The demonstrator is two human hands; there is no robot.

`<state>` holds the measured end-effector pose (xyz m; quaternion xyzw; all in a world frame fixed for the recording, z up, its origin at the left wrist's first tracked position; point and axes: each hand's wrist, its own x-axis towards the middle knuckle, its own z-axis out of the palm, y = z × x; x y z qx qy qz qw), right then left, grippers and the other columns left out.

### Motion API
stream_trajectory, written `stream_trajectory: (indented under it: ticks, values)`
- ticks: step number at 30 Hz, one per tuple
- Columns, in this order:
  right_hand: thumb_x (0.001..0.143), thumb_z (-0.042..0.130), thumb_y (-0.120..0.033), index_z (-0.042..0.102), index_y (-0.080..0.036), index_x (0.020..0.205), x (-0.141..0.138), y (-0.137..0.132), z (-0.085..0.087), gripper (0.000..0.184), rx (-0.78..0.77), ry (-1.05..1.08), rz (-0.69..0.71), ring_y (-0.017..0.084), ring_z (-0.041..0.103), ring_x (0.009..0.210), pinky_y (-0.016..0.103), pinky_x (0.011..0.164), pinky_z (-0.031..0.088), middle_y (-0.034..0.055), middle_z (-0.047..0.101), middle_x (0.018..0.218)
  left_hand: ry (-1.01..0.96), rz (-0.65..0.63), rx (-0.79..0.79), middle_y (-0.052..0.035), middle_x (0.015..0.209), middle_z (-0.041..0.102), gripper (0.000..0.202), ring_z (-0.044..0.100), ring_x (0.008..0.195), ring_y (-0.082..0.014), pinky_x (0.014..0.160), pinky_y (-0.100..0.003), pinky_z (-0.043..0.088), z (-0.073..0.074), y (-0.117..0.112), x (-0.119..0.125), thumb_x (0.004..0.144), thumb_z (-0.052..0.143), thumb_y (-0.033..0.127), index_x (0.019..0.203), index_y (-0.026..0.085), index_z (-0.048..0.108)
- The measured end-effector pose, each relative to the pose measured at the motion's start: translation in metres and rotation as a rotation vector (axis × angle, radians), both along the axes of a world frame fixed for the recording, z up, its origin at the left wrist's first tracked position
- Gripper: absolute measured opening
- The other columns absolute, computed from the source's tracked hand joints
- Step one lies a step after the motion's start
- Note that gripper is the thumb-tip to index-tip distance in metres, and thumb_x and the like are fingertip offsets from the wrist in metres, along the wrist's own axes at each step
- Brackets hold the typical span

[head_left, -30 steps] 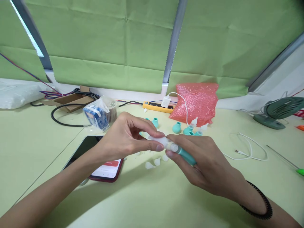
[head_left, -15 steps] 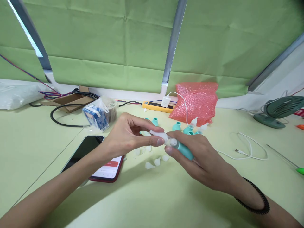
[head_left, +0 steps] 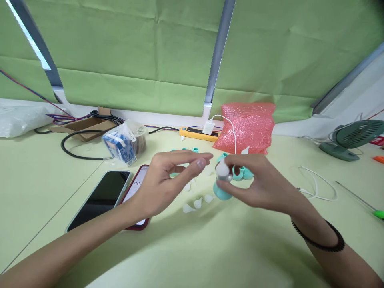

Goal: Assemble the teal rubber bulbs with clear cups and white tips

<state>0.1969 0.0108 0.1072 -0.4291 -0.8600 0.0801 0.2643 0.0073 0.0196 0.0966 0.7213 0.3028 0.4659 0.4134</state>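
My right hand (head_left: 258,184) is closed around a teal device (head_left: 222,191) with a white tip, held upright above the pale green table (head_left: 210,248). My left hand (head_left: 171,176) hovers just left of it, fingers loosely stretched toward the tip, holding nothing I can make out. Small white silicone tips (head_left: 195,204) lie on the table below the hands. Several teal caps (head_left: 243,173) sit behind my right hand.
Two phones (head_left: 102,198) lie left of my left forearm. A bagged blue carton (head_left: 121,146), black cable, cardboard box and yellow power strip (head_left: 198,135) line the back. Pink bubble wrap (head_left: 246,126), a white cable (head_left: 315,188) and a green fan (head_left: 351,140) are to the right.
My left hand let go of the device's white tip and drew back left. My right hand turned the device from lying sideways to upright and shifted right.
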Motion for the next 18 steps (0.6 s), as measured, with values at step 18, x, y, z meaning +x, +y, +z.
stream_trajectory:
  ticks: [18]
  values:
    - [0.06, 0.059, -0.032, 0.055, -0.017, 0.071, 0.058, 0.082, -0.038, 0.018, -0.235, -0.149, -0.297, 0.013, 0.052, 0.053, 0.022, 0.043, 0.037, -0.0017, 0.051, 0.056, 0.217, 0.031, 0.02, -0.0026, 0.087, 0.063, 0.018, 0.057, 0.076, -0.0134, 0.064, -0.021, 0.046, 0.001, 0.007, -0.001, 0.079, 0.048, 0.019, 0.084, 0.017, 0.065]
